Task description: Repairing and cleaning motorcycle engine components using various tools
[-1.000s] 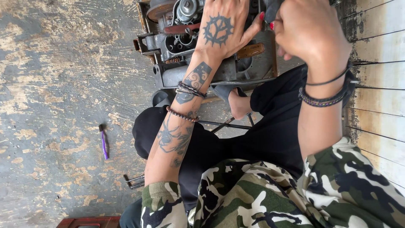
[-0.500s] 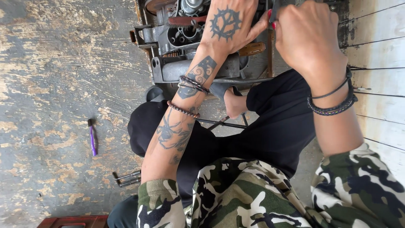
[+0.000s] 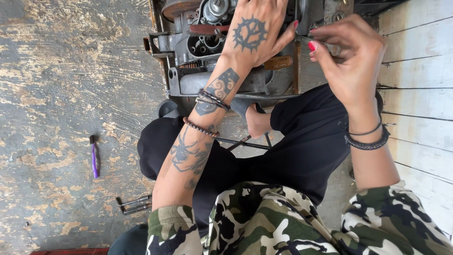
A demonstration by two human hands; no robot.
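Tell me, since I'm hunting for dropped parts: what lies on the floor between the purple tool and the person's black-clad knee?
Nothing: in the head view, only bare worn floor lies between the purple tool and the knee.

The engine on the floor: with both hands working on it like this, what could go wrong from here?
The left hand lies flat on the engine, so the thin metal tool pinched in the right hand might slip and hit its fingers. The purple tool and metal parts lie loose on the floor and could be knocked away. A bare foot sits close under the engine.
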